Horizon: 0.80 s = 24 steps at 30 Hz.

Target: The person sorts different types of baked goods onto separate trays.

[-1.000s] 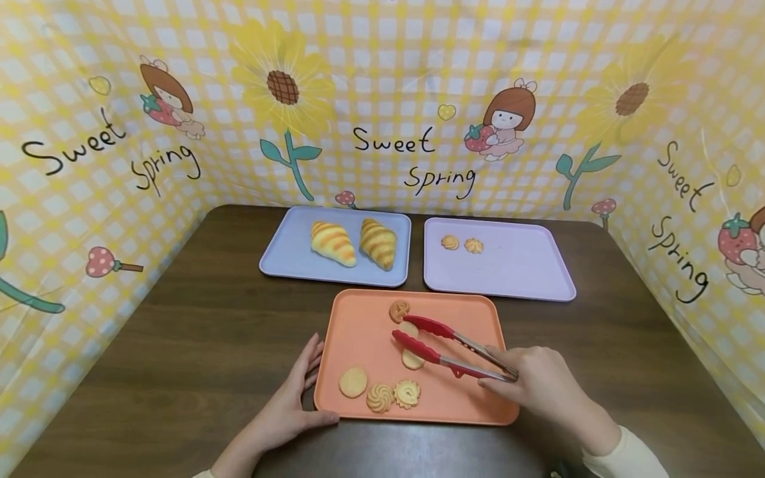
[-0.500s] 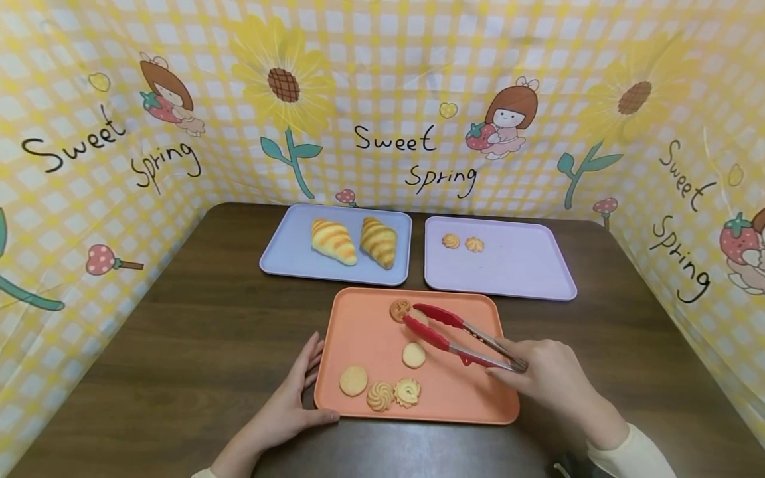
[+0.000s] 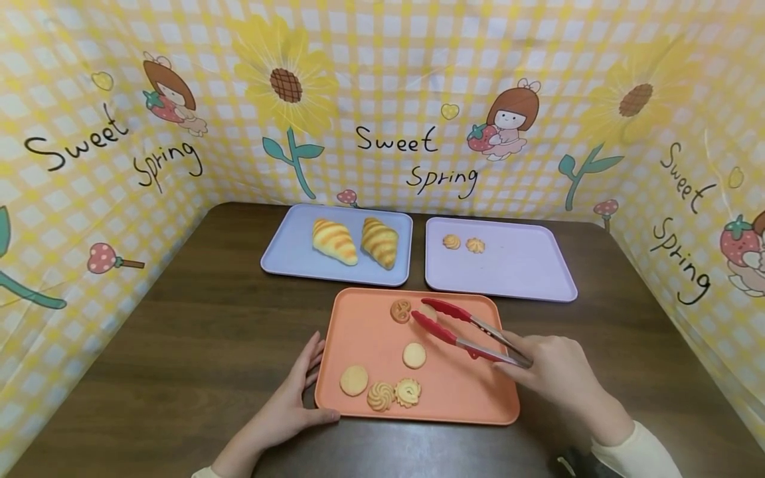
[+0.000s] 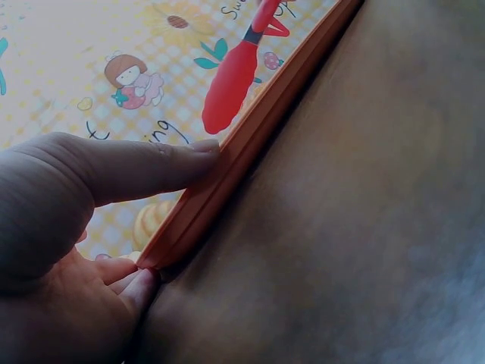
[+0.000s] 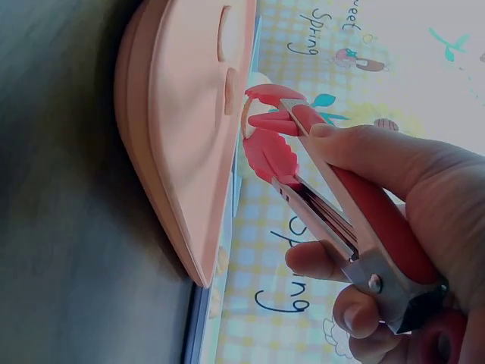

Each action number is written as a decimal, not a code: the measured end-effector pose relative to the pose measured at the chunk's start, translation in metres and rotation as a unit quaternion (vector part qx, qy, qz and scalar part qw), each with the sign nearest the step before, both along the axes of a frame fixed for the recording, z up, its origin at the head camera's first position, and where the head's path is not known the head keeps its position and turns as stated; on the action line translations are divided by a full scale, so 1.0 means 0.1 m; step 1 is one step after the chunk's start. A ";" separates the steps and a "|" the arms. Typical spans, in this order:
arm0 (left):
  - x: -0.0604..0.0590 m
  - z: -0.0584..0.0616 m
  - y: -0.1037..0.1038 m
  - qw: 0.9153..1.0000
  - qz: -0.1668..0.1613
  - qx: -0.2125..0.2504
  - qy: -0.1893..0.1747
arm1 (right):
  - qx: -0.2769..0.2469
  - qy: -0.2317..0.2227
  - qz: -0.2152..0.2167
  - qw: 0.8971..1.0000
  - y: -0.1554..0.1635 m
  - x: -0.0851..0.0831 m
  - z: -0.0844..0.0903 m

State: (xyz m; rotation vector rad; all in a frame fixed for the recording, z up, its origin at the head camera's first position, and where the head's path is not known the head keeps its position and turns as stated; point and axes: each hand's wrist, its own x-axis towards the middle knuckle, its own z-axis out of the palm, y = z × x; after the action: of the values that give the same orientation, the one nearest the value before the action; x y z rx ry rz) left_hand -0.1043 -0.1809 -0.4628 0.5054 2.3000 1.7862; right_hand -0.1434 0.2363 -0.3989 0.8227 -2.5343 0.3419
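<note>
My right hand (image 3: 526,362) grips the handles of red tongs (image 3: 460,325), seen close in the right wrist view as tongs (image 5: 303,144). Their tips pinch a pale round cookie (image 3: 427,311) over the far part of an orange tray (image 3: 466,398), beside a brown pretzel-shaped cookie (image 3: 400,310). Two plain round cookies (image 3: 414,355) and two swirl cookies (image 3: 380,396) lie on the tray's near half. My left hand (image 3: 301,392) rests flat at the tray's near left corner. Its thumb (image 4: 144,163) presses the tray's rim (image 4: 250,144).
Behind the orange tray stand a blue tray (image 3: 287,255) with two croissants (image 3: 335,242) and a purple tray (image 3: 526,265) with two small cookies (image 3: 463,243). Yellow checked printed panels (image 3: 382,99) wall in the dark wooden table (image 3: 179,345) on three sides.
The tongs, with the pale cookie between their tips, have moved from the tray's middle toward its far edge and a little right. My left hand has stayed put.
</note>
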 end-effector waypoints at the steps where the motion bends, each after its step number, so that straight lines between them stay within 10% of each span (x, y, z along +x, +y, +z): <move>1: 0.00 0.00 0.00 1.000 0.000 0.000 0.000 | 0.002 0.001 -0.003 1.000 0.01 0.00 0.00; 24: 0.00 -0.01 0.00 1.000 -0.002 -0.004 0.011 | 0.030 -0.098 -0.120 0.987 0.27 -0.37 0.21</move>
State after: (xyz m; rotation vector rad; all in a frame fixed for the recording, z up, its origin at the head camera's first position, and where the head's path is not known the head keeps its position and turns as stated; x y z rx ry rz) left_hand -0.1039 -0.1812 -0.4635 0.5308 2.3194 1.7770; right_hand -0.1806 0.2629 -0.3776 0.5163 -2.8011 0.2809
